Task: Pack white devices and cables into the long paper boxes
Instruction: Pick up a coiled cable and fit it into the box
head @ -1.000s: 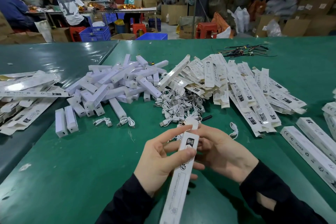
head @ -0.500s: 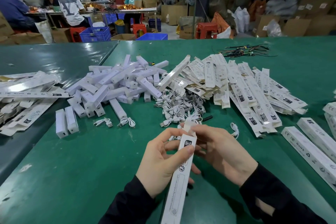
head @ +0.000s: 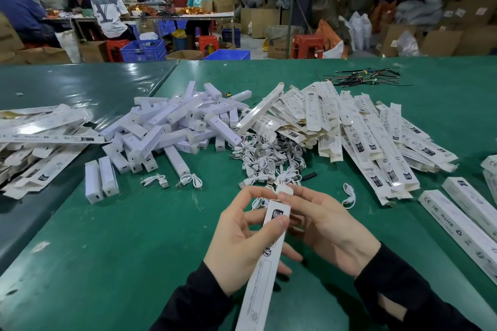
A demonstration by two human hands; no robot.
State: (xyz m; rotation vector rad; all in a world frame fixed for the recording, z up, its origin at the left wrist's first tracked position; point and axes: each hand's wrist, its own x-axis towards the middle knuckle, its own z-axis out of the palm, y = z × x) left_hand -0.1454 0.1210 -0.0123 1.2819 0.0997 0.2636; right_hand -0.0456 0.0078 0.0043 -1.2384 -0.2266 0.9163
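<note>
Up close at a green tabletop (head: 134, 263), a person in dark sleeves holds one long paper box (head: 265, 263) over the near edge, its open end pointing away from them. The left hand (head: 242, 244) grips the box, thumb pressed flat on its printed top face and fingers curled beneath. The right hand (head: 325, 226) cups the box's far end from the other side, fingers bent around it, a fingertip touching the white flap (head: 284, 190) that stands up at the mouth. A bit of white cable (head: 258, 202) shows just beside that opening, between the two hands.

Toward the middle of the tabletop lies a heap of white devices (head: 172, 129), with a tangle of white cables (head: 269, 161) just to its right and a spread of flat, unfilled boxes (head: 363, 137) beyond that. Closed boxes (head: 462, 228) lie along the right edge. Behind the far edge, workers (head: 107, 11) sit among cardboard cartons.
</note>
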